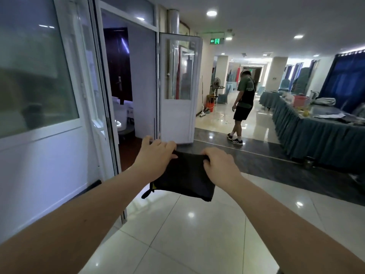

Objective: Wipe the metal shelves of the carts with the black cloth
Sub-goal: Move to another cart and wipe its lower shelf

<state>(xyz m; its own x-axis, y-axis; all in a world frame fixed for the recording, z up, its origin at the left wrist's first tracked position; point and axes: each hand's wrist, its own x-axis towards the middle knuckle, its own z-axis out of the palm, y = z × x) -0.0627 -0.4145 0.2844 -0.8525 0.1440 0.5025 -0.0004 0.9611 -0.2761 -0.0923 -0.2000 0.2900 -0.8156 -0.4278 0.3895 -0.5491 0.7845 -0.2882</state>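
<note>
Black cloth [185,177] held ready, no cart in view.
Left hand [156,155] and right hand [219,165] each pinch its top edge, spreading it flat, likely for folding.

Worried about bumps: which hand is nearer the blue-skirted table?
Right. The right hand holds the black cloth nearest the table; the left hand holds the far end.

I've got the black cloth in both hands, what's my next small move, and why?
Probably carry the black cloth onward, perhaps toward the open doorway: left hand and right hand both grip its top edge, and no cart is in view.
</note>
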